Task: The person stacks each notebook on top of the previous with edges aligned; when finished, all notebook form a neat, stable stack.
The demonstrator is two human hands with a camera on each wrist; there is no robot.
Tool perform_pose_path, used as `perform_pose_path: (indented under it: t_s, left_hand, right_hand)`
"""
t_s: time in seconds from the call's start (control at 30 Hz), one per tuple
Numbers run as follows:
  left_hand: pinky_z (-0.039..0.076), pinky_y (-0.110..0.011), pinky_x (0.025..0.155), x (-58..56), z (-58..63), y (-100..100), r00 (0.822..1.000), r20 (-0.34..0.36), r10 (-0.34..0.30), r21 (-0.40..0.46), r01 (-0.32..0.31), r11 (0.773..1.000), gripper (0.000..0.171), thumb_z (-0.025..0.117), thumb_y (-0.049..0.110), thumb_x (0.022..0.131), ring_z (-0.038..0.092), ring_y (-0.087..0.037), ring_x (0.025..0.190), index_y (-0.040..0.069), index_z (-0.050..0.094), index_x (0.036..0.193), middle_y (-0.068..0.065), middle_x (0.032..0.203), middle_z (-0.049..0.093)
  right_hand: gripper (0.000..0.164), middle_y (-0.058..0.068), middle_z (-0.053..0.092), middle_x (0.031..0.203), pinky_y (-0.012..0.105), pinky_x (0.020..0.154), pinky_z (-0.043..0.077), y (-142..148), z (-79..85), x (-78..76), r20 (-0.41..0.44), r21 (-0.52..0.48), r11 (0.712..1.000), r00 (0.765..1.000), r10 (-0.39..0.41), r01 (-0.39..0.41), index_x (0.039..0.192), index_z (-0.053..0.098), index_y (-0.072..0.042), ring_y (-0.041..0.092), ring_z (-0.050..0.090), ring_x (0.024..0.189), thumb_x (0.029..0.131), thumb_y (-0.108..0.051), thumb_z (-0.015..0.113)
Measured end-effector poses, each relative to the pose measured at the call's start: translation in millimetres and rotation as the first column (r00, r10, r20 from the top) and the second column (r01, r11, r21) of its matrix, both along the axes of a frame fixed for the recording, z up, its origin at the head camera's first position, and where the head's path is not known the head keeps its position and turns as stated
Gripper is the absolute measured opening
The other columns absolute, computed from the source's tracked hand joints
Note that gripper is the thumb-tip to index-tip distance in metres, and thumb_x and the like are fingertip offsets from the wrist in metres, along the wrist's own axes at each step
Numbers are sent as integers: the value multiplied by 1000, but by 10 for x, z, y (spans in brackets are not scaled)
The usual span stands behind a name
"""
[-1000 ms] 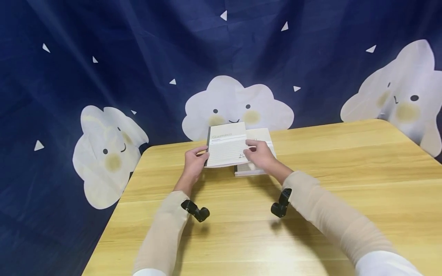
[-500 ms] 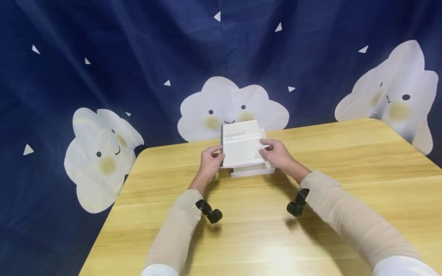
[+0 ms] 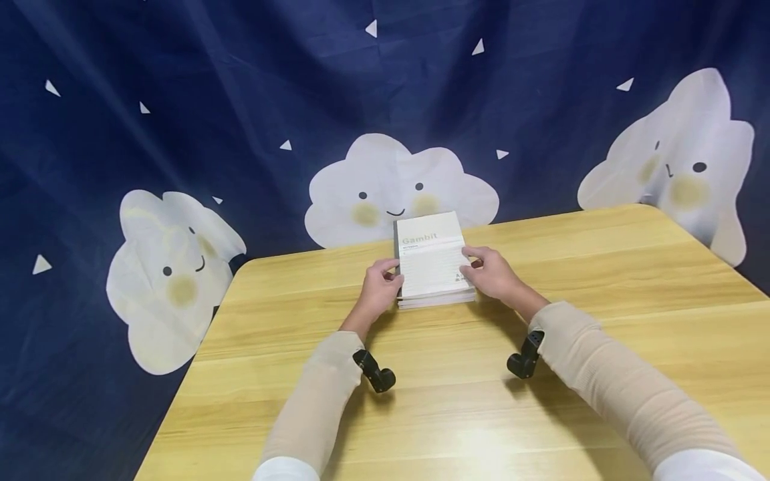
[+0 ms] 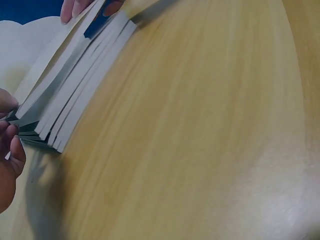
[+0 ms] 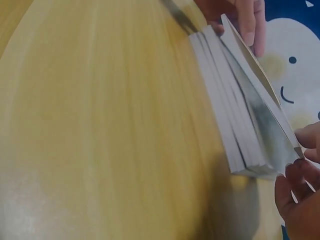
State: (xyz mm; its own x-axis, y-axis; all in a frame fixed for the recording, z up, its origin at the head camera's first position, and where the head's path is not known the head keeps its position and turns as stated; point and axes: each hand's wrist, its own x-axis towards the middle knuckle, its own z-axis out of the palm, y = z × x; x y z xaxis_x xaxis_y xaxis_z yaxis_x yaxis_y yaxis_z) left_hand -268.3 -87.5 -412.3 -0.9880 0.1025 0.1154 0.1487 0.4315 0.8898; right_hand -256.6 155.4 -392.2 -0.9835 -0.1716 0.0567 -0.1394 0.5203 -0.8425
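Note:
A cream notebook (image 3: 433, 257) printed "Gambit", with a dark spine on its left, lies over a stack of notebooks (image 3: 436, 302). My left hand (image 3: 380, 287) pinches its spine edge between thumb and fingers. At the opposite edge my right hand (image 3: 490, 272) pinches the notebook too. Both wrist views show a wedge-shaped gap between this top notebook (image 5: 270, 97) and the stack below (image 4: 87, 82), whose page edges face the camera. The lower notebooks' covers are mostly hidden under the top one.
The stack stands near the far edge of a wooden table (image 3: 445, 401). Behind that edge hangs a dark blue curtain (image 3: 252, 80) with white smiling clouds and small triangles. A small black camera (image 3: 375, 373) sits on the left wrist, another camera (image 3: 525, 357) on the right.
Both hands have carried the top notebook to the right, from left of the stack to over it, and lowered it. The stack's covers, partly visible before, are now covered.

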Motion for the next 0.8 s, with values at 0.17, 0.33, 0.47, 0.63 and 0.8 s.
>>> perform_pose_path:
  t_s: [0.17, 0.33, 0.47, 0.63, 0.8]
  left_hand:
    - [50, -28, 82, 11, -34, 7, 1000, 9, -11, -56, 11, 998, 41, 56, 1, 89, 52, -22, 99, 0, 54, 130, -14, 136, 47]
    - [50, -33, 85, 9, -53, -1, 1000, 13, -22, -102, 23, 994, 42, 55, 3, 91, 52, -25, 105, -1, 51, 132, -17, 139, 45]
    - [49, -35, 87, -2, -61, 6, 999, 24, -31, -123, 34, 992, 42, 54, 5, 92, 52, -27, 107, -1, 50, 133, -17, 142, 43]
    - [48, -37, 93, -13, -62, 11, 999, 15, -43, -145, 45, 988, 42, 53, 4, 91, 52, -31, 115, -3, 50, 132, -20, 145, 38]
    - [47, -39, 97, -6, -41, 21, 997, 22, -71, -156, 73, 985, 42, 52, 3, 90, 49, -36, 120, -5, 50, 131, -22, 147, 35]
  right_hand:
    - [51, 26, 40, 140, 44, 91, 47, 8, -95, -12, -31, 49, 999, 999, 23, -22, 140, 40, 4, 38, 52, 114, 93, -10, 55]
    - [48, 28, 41, 138, 44, 92, 45, -13, -173, -40, -54, 90, 996, 998, 32, -27, 138, 43, 4, 35, 55, 108, 93, -9, 55]
    - [34, 28, 49, 125, 42, 85, 45, -21, -200, -66, -74, 126, 992, 996, 41, -32, 122, 53, 6, 32, 54, 99, 92, -10, 56]
    - [13, 19, 52, 89, 35, 70, 40, -40, -216, -91, -124, 186, 982, 990, 67, -44, 90, 52, 1, 26, 47, 77, 91, -11, 57]
    - [24, 5, 36, 66, 29, 57, 31, -52, -207, -90, -149, 230, 972, 984, 93, -57, 76, 39, -7, 19, 37, 60, 91, -10, 58]
